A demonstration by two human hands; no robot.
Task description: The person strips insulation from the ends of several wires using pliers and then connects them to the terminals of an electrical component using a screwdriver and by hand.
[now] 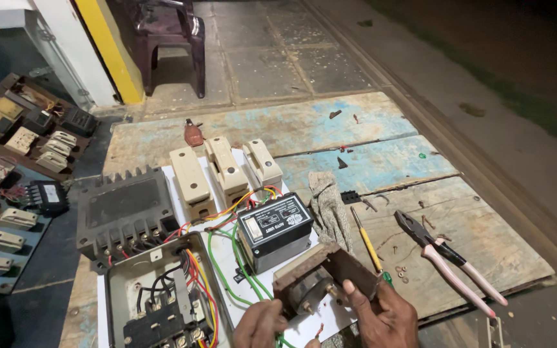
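My right hand (385, 317) grips the right end of a brown boxy meter (320, 277) with a round back and terminal studs, held tilted above the panel. My left hand (260, 324) touches the meter's underside near a stud, fingers pinched. Just behind the meter sits a black rectangular control unit (273, 229) on a white board (227, 258), with green, red and yellow wires (236, 267) running around it. Three cream fuse carriers (225, 171) stand in a row at the back of the board.
A black finned block (124, 212) and an open grey switch box (162, 299) lie to the left. A yellow-handled screwdriver (367, 243), pink-handled pliers (449, 261) and a grey cloth (329, 206) rest on the worn wooden top (381, 164). More panels lie far left; a plastic chair (169, 35) stands behind.
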